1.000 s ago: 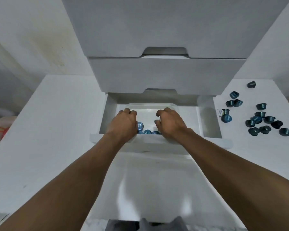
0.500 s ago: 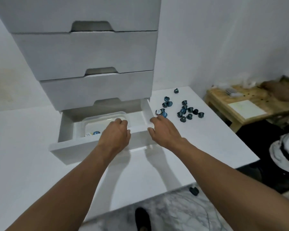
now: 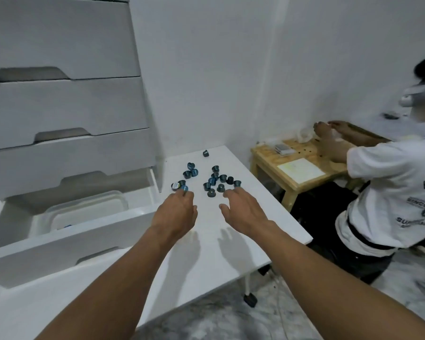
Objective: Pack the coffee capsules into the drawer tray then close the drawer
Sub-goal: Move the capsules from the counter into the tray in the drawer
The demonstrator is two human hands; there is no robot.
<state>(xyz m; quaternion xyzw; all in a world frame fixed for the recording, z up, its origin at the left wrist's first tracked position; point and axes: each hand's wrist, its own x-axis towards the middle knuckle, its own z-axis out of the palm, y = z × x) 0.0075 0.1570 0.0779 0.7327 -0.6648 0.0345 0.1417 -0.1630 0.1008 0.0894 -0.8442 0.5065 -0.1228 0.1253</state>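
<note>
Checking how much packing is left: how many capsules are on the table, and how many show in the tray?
Capsules on the table: 16
Capsule showing in the tray: 1 (tray partly hidden)
Total seen: 17

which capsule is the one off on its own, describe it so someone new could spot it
Start at the white table right of the drawer unit, where most dark blue capsules crowd together mid-table. Look past them toward the wall: the lone capsule sits near the table's far edge. It alone has bare table all round it, with no other capsule close.
</note>
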